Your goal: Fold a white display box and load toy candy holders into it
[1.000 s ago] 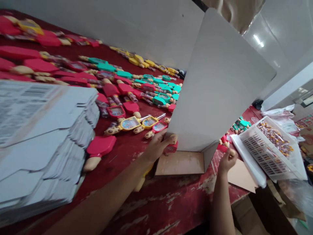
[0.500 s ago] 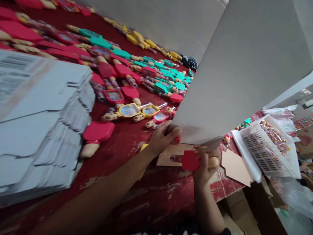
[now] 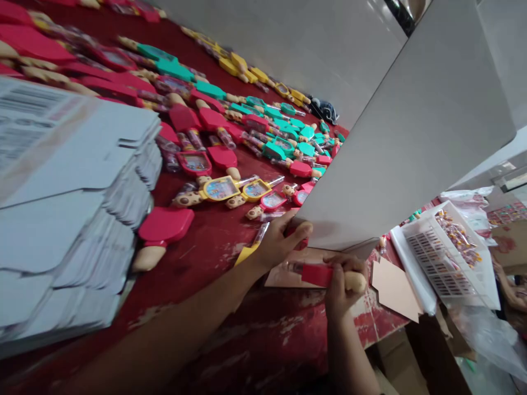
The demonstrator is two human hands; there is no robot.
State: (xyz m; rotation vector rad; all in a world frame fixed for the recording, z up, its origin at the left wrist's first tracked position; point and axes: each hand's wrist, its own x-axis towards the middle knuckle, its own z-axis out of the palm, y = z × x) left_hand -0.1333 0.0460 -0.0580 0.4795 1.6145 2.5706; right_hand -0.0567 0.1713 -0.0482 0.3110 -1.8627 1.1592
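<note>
My right hand [image 3: 343, 288] is closed around a red paddle-shaped toy [image 3: 317, 274] with a tan rounded end and a clear candy-filled tube. The toy lies lengthwise over a tan cardboard flap [image 3: 284, 277] on the table. My left hand [image 3: 284, 238] grips another red piece, mostly hidden under the fingers, at the lower corner of a large grey-white carton panel [image 3: 395, 131]. The panel rises, tilted, just beyond both hands. A yellow toy [image 3: 249, 252] lies partly behind my left wrist.
Red, teal and yellow toys [image 3: 222, 189] cover the back of the worn red table [image 3: 197, 307]. A stack of flat white cartons [image 3: 69, 219] stands at left. On the right are a cardboard piece [image 3: 395, 288] and a white basket [image 3: 432, 263] of wrapped candy. Part of another person shows at far right.
The red toy in my right hand has turned, so its broad face now appears narrower. The carton panel has shifted slightly right and down in view. My left hand keeps its hold.
</note>
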